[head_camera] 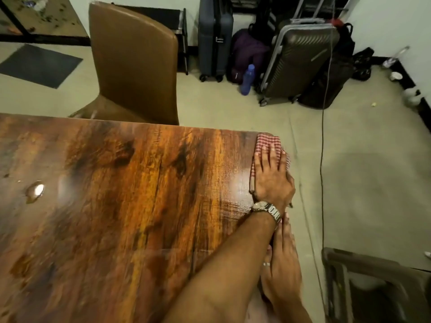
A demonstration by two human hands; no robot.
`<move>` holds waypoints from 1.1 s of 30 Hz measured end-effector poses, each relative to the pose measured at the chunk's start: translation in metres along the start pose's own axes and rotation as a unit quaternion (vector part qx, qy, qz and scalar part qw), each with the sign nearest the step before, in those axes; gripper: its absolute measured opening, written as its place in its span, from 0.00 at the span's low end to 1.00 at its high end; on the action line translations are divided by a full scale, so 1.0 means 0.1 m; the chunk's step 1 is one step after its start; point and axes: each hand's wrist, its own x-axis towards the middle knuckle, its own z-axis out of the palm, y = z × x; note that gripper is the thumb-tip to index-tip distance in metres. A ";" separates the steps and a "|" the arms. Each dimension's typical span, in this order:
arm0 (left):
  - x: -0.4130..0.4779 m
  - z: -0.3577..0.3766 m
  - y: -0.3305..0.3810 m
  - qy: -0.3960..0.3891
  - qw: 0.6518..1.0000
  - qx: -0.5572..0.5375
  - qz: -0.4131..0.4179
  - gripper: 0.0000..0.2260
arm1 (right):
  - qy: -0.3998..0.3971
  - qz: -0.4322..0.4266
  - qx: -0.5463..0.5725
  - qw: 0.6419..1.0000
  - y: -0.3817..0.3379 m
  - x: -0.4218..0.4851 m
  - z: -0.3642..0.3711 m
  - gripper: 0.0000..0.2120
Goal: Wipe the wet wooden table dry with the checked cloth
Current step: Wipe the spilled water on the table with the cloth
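The red-and-white checked cloth (268,142) lies on the far right corner of the glossy wooden table (140,194). My left hand (271,177), with a metal watch on its wrist, presses palm-down on the cloth with the fingers spread over it. That arm crosses over my right hand (282,271), which rests flat along the table's right edge, fingers straight, with a ring on one finger and nothing in it. A water puddle (35,191) stands near the table's left side, and dull wet smears show at the lower left.
A brown chair (133,66) stands at the table's far edge. Suitcases (296,61), bags and a blue bottle (247,79) line the back wall. A thin cable (323,148) hangs to the right of the table. A dark stool (373,285) stands at the lower right.
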 end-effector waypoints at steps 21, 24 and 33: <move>-0.43 -1.17 -4.59 0.093 0.960 0.010 -0.263 0.27 | 0.019 -0.046 -0.049 0.998 -0.04 0.01 0.00 0.30; -0.56 -1.15 -4.79 0.101 0.943 0.001 -0.316 0.33 | 0.016 -0.044 -0.038 0.998 -0.03 0.02 0.01 0.30; 0.31 -0.78 -2.76 0.101 0.981 0.038 -0.159 0.32 | 0.024 -0.014 0.039 0.999 -0.02 -0.03 -0.01 0.31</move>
